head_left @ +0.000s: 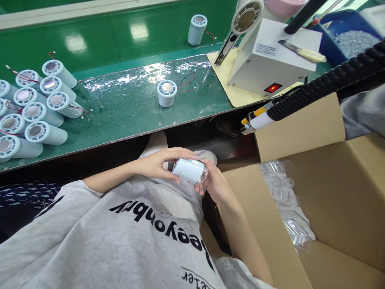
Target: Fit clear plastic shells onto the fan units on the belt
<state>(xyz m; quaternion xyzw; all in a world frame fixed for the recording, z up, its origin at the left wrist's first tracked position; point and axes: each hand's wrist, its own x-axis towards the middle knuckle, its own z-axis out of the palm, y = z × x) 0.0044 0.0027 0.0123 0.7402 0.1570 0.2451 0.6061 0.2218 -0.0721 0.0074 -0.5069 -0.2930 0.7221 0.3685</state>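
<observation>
Above my lap I hold a light-blue cylinder (189, 170) lying on its side, with a clear plastic cover (205, 175) around its right end. The fingers of my left hand (164, 161) wrap around the cylinder's left end. My right hand (214, 181) grips the cover from the right, its fingertips curling underneath. Part of both ends is hidden by my fingers. On the bench ahead stands another light-blue cylinder (167, 96) with a round disc on top and thin red and black wires trailing right.
Several similar cylinders (45, 133) cluster at the bench's left; one stands farther back (197, 32). A white box with a lit red switch (273, 87) is at right. An open carton (327, 192) beside me contains clear plastic shells (282, 195). A black hose (325, 78) crosses above it.
</observation>
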